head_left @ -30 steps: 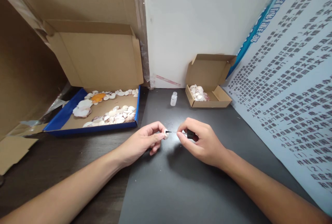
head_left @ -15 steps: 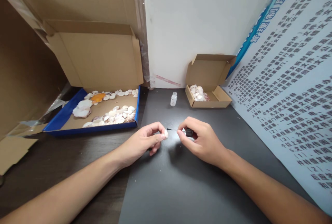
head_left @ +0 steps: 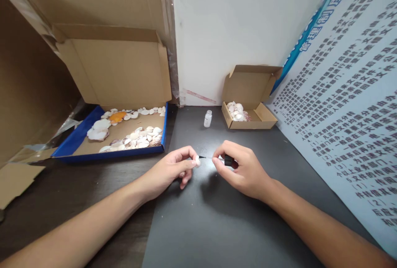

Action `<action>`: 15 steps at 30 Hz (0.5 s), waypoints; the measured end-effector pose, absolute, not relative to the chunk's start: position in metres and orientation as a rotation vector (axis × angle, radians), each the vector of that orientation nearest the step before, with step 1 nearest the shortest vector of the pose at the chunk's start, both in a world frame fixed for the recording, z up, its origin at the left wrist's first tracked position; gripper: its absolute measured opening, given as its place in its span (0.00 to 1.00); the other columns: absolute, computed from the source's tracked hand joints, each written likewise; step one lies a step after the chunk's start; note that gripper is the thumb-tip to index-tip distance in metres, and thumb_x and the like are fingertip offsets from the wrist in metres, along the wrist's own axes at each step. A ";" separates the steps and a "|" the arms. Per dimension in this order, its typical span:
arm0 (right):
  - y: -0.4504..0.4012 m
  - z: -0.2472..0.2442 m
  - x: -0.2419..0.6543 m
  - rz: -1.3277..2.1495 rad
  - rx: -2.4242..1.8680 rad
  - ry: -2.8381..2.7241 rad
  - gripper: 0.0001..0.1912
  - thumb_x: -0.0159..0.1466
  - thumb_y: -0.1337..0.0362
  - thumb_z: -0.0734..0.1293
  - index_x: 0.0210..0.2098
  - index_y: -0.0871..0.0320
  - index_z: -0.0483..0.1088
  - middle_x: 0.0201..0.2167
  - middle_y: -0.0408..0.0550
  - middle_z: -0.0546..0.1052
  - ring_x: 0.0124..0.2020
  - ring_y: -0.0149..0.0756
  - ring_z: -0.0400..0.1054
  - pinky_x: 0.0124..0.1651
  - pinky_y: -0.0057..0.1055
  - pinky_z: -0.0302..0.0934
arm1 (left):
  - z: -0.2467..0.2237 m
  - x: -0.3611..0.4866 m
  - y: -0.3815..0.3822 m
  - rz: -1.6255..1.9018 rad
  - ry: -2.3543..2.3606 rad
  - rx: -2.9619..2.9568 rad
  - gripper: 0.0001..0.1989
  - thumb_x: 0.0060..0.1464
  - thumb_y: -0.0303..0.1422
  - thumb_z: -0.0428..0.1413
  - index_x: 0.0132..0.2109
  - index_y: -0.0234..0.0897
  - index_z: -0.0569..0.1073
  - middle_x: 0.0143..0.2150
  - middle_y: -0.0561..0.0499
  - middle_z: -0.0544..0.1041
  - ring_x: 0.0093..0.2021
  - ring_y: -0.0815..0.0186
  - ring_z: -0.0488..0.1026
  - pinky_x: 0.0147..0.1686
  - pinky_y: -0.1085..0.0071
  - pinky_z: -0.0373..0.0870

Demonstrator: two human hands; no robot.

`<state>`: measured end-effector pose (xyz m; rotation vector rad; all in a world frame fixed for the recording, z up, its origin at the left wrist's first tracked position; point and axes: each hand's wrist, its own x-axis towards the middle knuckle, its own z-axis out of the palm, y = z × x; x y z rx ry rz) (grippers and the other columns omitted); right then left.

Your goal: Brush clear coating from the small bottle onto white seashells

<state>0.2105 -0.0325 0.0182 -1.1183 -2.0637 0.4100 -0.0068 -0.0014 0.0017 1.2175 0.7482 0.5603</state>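
Observation:
Between thumb and fingertips, my left hand [head_left: 178, 164] pinches a small white seashell [head_left: 197, 161] over the dark mat. Opposite it, my right hand [head_left: 240, 166] is closed around a thin brush with a black cap [head_left: 228, 160]. The dark bristle tip [head_left: 201, 157] points left and appears to meet the shell's edge. Beyond both hands stands a small clear glass bottle [head_left: 207, 119] with its mouth uncovered and a pale label or content.
To the left lies an opened blue-edged cardboard box [head_left: 124, 152] with several shells and an orange scallop shell [head_left: 117, 117]. A smaller opened box [head_left: 252, 125] with white shells [head_left: 237, 111] stands back right. A printed poster [head_left: 347, 106] leans at the right.
The brush tip has closed the small gap to the shell. The shell has turned slightly in my left fingers, and my right hand has shifted a little.

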 end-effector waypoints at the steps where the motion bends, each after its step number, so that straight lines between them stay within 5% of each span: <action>1: -0.033 0.018 0.210 0.419 -1.100 -2.078 0.04 0.64 0.69 0.65 0.31 0.58 0.68 0.25 0.40 0.69 0.24 0.27 0.59 0.28 0.25 0.52 | 0.002 -0.007 -0.002 0.561 0.750 1.210 0.09 0.58 0.37 0.56 0.37 0.38 0.65 0.20 0.60 0.63 0.20 0.74 0.59 0.22 0.78 0.61; 15: -0.032 0.017 0.209 0.416 -1.137 -2.098 0.04 0.64 0.69 0.65 0.31 0.58 0.69 0.26 0.40 0.69 0.24 0.27 0.59 0.28 0.26 0.52 | 0.005 -0.005 -0.001 0.568 0.765 1.185 0.08 0.57 0.36 0.56 0.36 0.38 0.65 0.20 0.59 0.64 0.19 0.74 0.60 0.21 0.78 0.61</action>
